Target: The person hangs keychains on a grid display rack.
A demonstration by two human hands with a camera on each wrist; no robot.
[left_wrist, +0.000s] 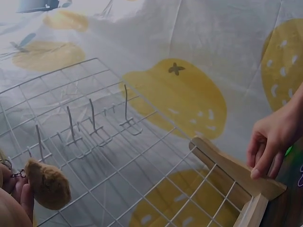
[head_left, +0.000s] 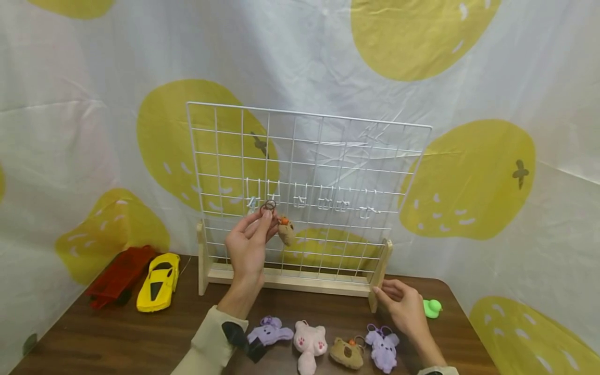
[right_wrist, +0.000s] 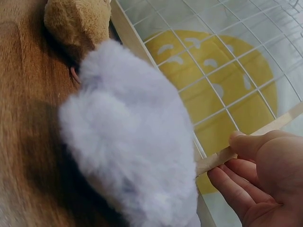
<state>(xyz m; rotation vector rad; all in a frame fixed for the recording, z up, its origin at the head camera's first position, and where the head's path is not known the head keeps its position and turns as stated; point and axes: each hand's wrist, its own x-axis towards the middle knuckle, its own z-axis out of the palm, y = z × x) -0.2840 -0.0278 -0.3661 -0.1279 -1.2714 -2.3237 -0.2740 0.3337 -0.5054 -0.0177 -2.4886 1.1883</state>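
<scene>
My left hand (head_left: 249, 247) pinches the dark ring of a brown plush keychain (head_left: 286, 233), raised in front of a white wire grid rack (head_left: 323, 156). The ring overlaps a white hook (head_left: 273, 196) near the left of the hook row in the head view. Below the ring, the plush dangles to the right of my fingers. With thumb and fingers, my right hand (head_left: 404, 307) grips the right wooden foot (head_left: 382, 271) of the rack. In the right wrist view a fuzzy lilac plush (right_wrist: 137, 132) fills the middle, close to the camera.
On the dark wooden table (head_left: 187, 333) lie a purple plush (head_left: 270, 332), a pink plush (head_left: 309, 341), a brown plush (head_left: 347, 353) and another purple plush (head_left: 383, 350). A yellow toy car (head_left: 159, 284) and a red toy car (head_left: 122, 276) stand left; a green duck (head_left: 432, 308) sits right.
</scene>
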